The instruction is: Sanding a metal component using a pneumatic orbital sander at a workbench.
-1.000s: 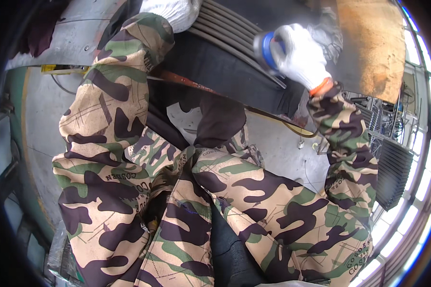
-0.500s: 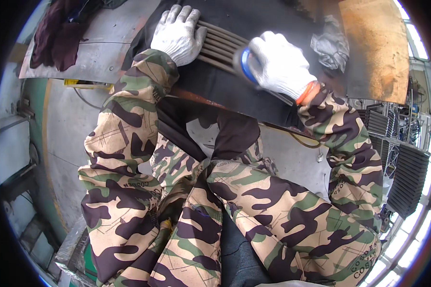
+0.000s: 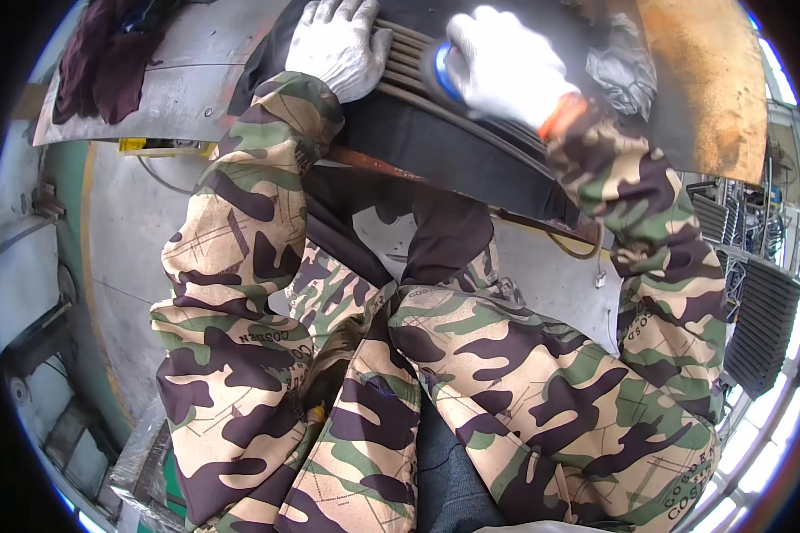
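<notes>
White-gloved right hand (image 3: 507,67) grips blue-rimmed disc tool (image 3: 442,71) on ribbed black panel (image 3: 453,142); flat, unclenched left hand (image 3: 342,44) nearby risks contact.

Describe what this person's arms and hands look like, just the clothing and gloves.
Both arms are in loose camouflage sleeves patterned in tan, green and dark brown. The left hand wears a white knitted work glove. The right hand wears a matching white knitted glove, finished with an orange cuff band at the wrist. No bare parts show between gloves and sleeves.
</notes>
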`<act>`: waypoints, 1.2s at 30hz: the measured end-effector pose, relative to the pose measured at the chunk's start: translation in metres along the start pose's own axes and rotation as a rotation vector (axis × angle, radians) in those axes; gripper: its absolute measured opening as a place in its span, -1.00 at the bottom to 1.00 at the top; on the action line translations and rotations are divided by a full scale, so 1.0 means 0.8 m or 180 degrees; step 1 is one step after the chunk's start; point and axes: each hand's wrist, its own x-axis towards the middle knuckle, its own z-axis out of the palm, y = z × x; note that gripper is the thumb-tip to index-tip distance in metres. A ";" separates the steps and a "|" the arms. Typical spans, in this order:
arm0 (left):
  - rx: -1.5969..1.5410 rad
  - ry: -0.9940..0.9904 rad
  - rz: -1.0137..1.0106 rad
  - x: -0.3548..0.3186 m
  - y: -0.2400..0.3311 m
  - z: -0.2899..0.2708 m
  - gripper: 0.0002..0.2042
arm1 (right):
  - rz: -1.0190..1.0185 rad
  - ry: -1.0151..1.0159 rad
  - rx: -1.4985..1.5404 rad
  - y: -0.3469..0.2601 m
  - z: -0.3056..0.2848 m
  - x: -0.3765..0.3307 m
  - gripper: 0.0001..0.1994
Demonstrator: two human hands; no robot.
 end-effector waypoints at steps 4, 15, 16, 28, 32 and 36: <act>0.0115 0.0016 0.0017 0.004 0.006 0.000 -0.53 | -0.0339 0.0336 0.0093 -0.022 0.000 -0.019 -0.77; 0.0176 0.0039 0.0170 0.011 0.002 0.003 -0.58 | -0.0160 0.0309 0.0361 -0.033 -0.028 -0.005 -0.80; 0.0171 0.0047 0.0153 0.009 0.002 0.005 -0.59 | -0.0105 0.0340 0.0418 -0.023 -0.020 0.007 -0.80; 0.0075 0.0165 0.0227 0.008 0.004 0.005 -0.61 | -0.0053 0.0146 0.0189 0.040 -0.007 -0.043 -0.80; 0.0068 0.0199 0.0188 0.008 0.005 -0.002 -0.62 | -0.0259 0.0229 0.0020 0.035 -0.002 -0.093 -0.77; 0.0020 0.0285 0.0325 0.010 0.004 0.000 -0.64 | -0.0217 0.0248 0.0008 0.037 -0.006 -0.093 -0.79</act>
